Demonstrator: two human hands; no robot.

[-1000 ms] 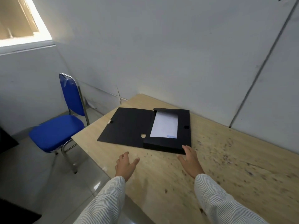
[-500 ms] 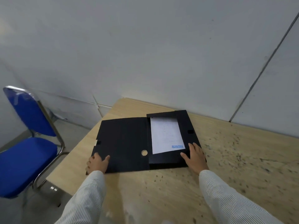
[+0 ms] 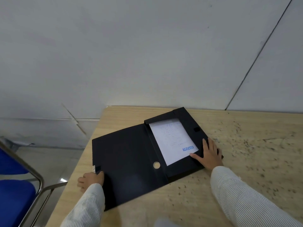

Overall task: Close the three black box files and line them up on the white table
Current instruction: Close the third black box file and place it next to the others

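Observation:
One black box file lies open on the light wooden table, its lid flat to the left. The tray on the right holds a white sheet stamped REJECTED in blue. My left hand is at the lid's left edge near the table's edge, thumb on top and fingers curled at the flap. My right hand lies flat on the tray's near right corner, fingers spread. No other box file is in view.
A blue chair with a metal frame stands on the floor left of the table. A grey wall rises directly behind the table's far edge. The tabletop right of the file is speckled with dark marks.
The view has drawn closer and swung right. My left hand went from hovering over the table to the lid's left edge, and my right hand slid further onto the tray corner.

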